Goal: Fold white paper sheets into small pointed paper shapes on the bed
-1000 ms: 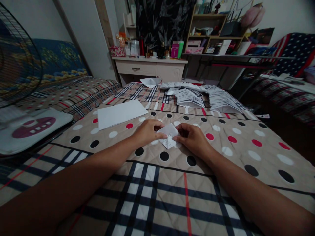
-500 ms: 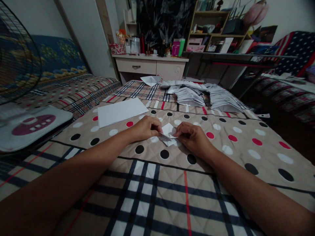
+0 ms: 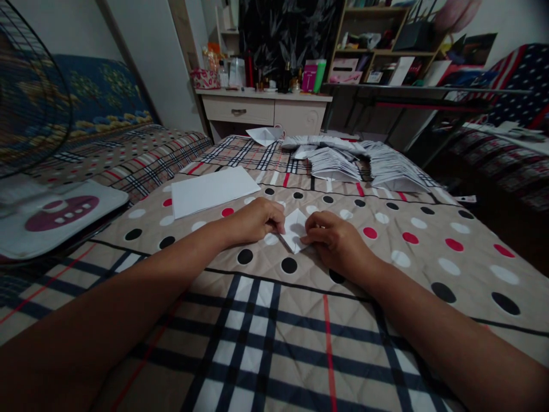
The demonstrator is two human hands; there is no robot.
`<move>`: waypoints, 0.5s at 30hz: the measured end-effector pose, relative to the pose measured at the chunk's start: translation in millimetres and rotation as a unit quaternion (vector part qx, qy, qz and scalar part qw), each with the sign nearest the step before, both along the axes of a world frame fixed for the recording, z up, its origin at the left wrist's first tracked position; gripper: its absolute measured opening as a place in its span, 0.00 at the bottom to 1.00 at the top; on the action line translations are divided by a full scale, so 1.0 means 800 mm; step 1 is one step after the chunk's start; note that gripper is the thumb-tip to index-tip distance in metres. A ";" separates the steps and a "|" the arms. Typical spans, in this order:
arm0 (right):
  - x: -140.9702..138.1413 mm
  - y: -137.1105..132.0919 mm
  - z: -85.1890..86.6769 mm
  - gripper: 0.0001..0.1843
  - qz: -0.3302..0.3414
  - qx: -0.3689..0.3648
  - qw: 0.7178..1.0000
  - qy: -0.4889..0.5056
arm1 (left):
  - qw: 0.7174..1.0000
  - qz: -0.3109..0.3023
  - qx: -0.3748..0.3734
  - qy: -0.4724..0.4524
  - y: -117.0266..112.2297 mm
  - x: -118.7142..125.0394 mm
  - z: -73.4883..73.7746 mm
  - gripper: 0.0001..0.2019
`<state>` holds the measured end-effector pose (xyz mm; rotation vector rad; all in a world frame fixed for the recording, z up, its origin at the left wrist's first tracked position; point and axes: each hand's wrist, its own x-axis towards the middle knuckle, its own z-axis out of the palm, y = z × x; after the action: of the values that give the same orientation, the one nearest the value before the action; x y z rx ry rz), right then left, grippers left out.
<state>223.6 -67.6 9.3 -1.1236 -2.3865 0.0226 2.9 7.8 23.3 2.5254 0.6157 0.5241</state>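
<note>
A small piece of folded white paper (image 3: 295, 228), roughly diamond-shaped, lies low over the dotted bedspread between both hands. My left hand (image 3: 261, 220) pinches its left corner between thumb and curled fingers. On the opposite side, my right hand (image 3: 329, 233) grips the right edge with its fingers bent inward. The hands hide both side corners of the paper. Just beyond my left hand rests a stack of plain white sheets (image 3: 214, 190), lying flat.
Rows of folded paper pieces (image 3: 332, 165) stand toward the far end of the bed, with another row (image 3: 397, 167) to their right. A single folded paper (image 3: 263, 135) lies farther back. A fan (image 3: 32, 97) stands at left, a white dresser (image 3: 240, 109) behind.
The paper's front part, raised in a loose fold before, now lies flatter as a neat diamond. Both hands keep hold of its sides. The view has shifted slightly.
</note>
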 end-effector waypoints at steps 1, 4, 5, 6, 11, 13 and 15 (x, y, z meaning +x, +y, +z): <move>-0.001 -0.001 0.001 0.17 -0.002 -0.001 1.000 -0.010 | 1.000 -0.002 0.003 0.004 -0.001 0.000 0.001 0.14; -0.002 -0.003 0.004 0.18 -0.008 -0.013 1.000 -0.016 | 1.000 -0.001 0.017 0.014 -0.003 -0.001 0.002 0.14; -0.002 -0.003 0.004 0.18 -0.010 -0.018 1.000 -0.010 | 1.000 0.000 0.022 0.015 -0.004 -0.002 0.002 0.14; -0.002 -0.003 0.003 0.18 -0.012 -0.023 1.000 -0.001 | 1.000 0.002 0.026 0.014 -0.004 -0.002 0.001 0.14; -0.004 0.001 -0.001 0.19 -0.021 -0.068 0.993 0.093 | 0.999 0.008 0.031 -0.014 -0.002 -0.005 -0.007 0.15; -0.005 0.003 -0.003 0.19 -0.037 -0.091 0.986 0.132 | 0.999 0.016 0.025 -0.025 -0.001 -0.005 -0.010 0.15; -0.005 0.004 -0.003 0.19 -0.050 -0.102 0.983 0.148 | 0.999 0.020 0.025 -0.029 -0.001 -0.005 -0.011 0.15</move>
<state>219.3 -64.3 6.8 -1.2355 -2.0969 0.3815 -1.2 7.2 14.5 2.5394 0.6396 0.6326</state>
